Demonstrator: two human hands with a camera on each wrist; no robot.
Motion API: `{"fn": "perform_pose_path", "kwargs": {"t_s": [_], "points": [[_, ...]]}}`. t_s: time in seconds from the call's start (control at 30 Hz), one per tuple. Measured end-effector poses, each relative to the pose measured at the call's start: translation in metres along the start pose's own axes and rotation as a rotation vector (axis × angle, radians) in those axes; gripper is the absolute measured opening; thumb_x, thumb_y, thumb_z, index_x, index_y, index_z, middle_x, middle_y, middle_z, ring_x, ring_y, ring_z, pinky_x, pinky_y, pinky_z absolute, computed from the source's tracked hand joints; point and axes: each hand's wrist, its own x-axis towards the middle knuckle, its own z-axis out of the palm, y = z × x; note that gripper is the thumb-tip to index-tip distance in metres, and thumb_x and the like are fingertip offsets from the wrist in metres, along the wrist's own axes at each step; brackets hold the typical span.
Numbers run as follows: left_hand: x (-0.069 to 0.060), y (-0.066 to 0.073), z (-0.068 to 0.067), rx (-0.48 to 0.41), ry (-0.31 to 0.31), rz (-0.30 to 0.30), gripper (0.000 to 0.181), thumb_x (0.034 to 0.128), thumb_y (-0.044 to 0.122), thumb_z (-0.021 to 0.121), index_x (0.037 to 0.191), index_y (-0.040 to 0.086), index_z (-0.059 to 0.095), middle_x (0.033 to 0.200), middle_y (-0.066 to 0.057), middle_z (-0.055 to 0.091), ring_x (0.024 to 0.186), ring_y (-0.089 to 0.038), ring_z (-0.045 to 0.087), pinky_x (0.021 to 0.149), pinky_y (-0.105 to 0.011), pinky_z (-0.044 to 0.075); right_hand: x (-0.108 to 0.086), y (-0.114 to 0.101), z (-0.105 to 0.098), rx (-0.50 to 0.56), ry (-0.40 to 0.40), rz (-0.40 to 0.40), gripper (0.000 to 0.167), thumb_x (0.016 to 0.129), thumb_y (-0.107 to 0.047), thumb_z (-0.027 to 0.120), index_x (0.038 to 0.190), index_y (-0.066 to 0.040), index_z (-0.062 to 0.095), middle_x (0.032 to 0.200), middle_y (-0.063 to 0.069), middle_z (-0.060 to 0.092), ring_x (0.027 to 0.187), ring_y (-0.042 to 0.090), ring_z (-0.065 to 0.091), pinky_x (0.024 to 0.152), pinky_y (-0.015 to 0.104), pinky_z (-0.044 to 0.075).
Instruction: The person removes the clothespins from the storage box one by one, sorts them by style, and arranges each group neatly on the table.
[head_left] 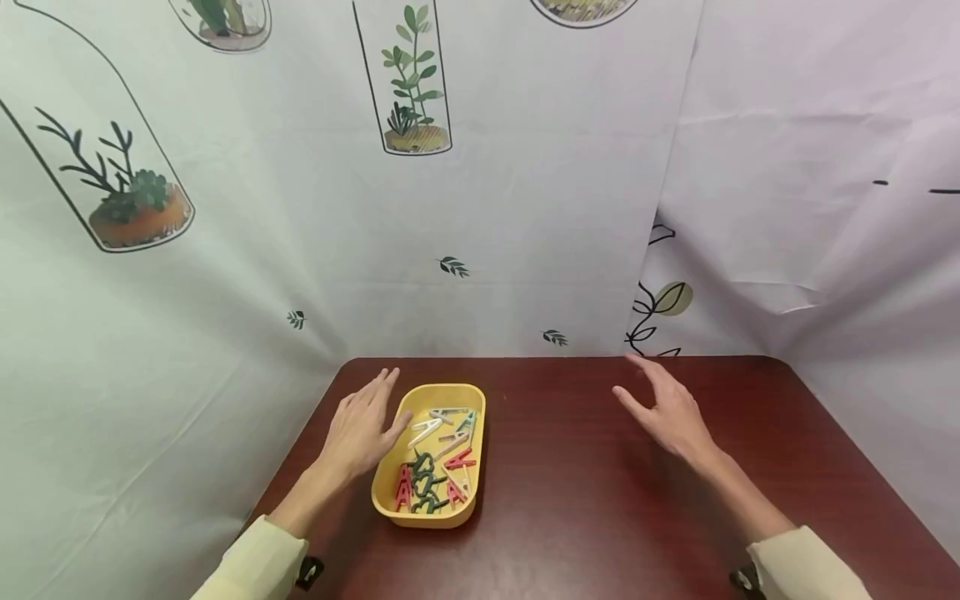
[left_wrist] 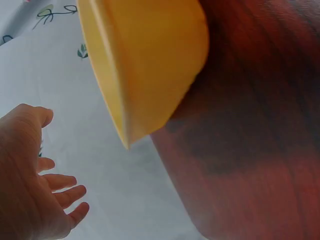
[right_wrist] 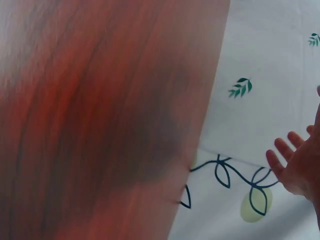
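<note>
Left hand (head_left: 358,432) hovers spread beside the yellow tub (head_left: 429,521), right hand (head_left: 672,415) spread well to its right, both empty, while clips (head_left: 459,460) lie inside, presumably so it keeps them together.

Left wrist view: we see the left hand (left_wrist: 30,185) at lower left, fingers loosely extended, apart from the yellow tub (left_wrist: 160,55). Of the tub we get smooth outer wall and rim (its inner floor is hidden from us). At right, reddish-brown table (left_wrist: 270,195), streaked grain, dark shadow (left_wrist: 215,135) near the tub. Behind, we note pale cloth (left_wrist: 120,195) with printed leaves (left_wrist: 82,51).
</note>
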Motion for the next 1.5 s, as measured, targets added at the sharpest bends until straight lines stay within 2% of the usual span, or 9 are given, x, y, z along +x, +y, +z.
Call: {"fn": "perform_pose_path", "kwargs": {"t_s": [0.2, 0.47, 0.57, 0.73, 1.0, 1.27, 1.5], "points": [[-0.007, -0.007, 0.007, -0.028, 0.028, -0.014, 0.075, 0.0989, 0.034, 0.074, 0.160, 0.003, 0.044, 0.160, -0.021, 0.048, 0.140, -0.043, 0.052, 0.111, -0.064, 0.038, 0.000, -0.004, 0.018, 0.100, 0.084, -0.036, 0.052, 0.098, -0.022, 0.078, 0.147, -0.012, 0.062, 0.136, 0.013, 0.068, 0.114, 0.034, 0.068, 0.093, 0.053, 0.051], [-0.019, -0.010, 0.016, -0.058, 0.000, -0.066, 0.071, 0.1004, 0.032, 0.072, 0.160, 0.004, 0.045, 0.159, -0.020, 0.051, 0.140, -0.044, 0.051, 0.111, -0.065, 0.038, -0.002, -0.019, 0.044, 0.205, 0.041, -0.053, 0.049, 0.096, -0.019, 0.080, 0.143, -0.013, 0.065, 0.136, 0.007, 0.070, 0.117, 0.028, 0.068, 0.093, 0.028, 0.052], [-0.024, -0.010, 0.019, -0.075, -0.006, -0.077, 0.070, 0.1001, 0.030, 0.073, 0.159, 0.004, 0.046, 0.158, -0.020, 0.052, 0.139, -0.044, 0.052, 0.110, -0.066, 0.039, -0.003, -0.026, 0.055, 0.237, 0.012, -0.045, 0.051, 0.095, -0.018, 0.082, 0.143, -0.014, 0.064, 0.136, 0.005, 0.069, 0.117, 0.027, 0.068, 0.093, 0.037, 0.055], [-0.031, -0.012, 0.021, -0.101, -0.028, -0.101, 0.069, 0.1008, 0.029, 0.072, 0.159, 0.004, 0.046, 0.159, -0.020, 0.051, 0.139, -0.045, 0.052, 0.109, -0.068, 0.040, -0.005, -0.037, 0.072, 0.325, -0.035, -0.038, 0.052, 0.094, -0.016, 0.082, 0.143, -0.014, 0.064, 0.135, 0.007, 0.070, 0.117, 0.035, 0.068, 0.093, 0.056, 0.055], [-0.044, -0.013, 0.028, -0.175, -0.083, -0.149, 0.071, 0.1014, 0.028, 0.072, 0.163, 0.008, 0.041, 0.163, -0.017, 0.046, 0.142, -0.045, 0.049, 0.111, -0.067, 0.039, -0.012, -0.058, 0.101, 0.448, -0.127, -0.040, 0.050, 0.095, -0.016, 0.082, 0.142, -0.014, 0.065, 0.132, 0.005, 0.071, 0.117, 0.038, 0.067, 0.094, 0.055, 0.055], [-0.052, -0.013, 0.033, -0.218, -0.089, -0.169, 0.071, 0.1016, 0.026, 0.072, 0.163, 0.009, 0.041, 0.163, -0.018, 0.046, 0.142, -0.045, 0.049, 0.110, -0.068, 0.039, -0.015, -0.076, 0.124, 0.510, -0.185, -0.049, 0.049, 0.095, -0.020, 0.082, 0.141, -0.017, 0.065, 0.136, 0.007, 0.070, 0.123, 0.038, 0.064, 0.097, 0.061, 0.052], [-0.058, -0.014, 0.036, -0.237, -0.082, -0.185, 0.068, 0.1026, 0.026, 0.071, 0.162, 0.009, 0.042, 0.162, -0.017, 0.048, 0.142, -0.045, 0.049, 0.110, -0.068, 0.039, -0.017, -0.089, 0.139, 0.553, -0.223, -0.017, 0.049, 0.095, -0.021, 0.082, 0.141, -0.020, 0.066, 0.138, 0.003, 0.069, 0.128, 0.035, 0.062, 0.104, 0.062, 0.048]]}}
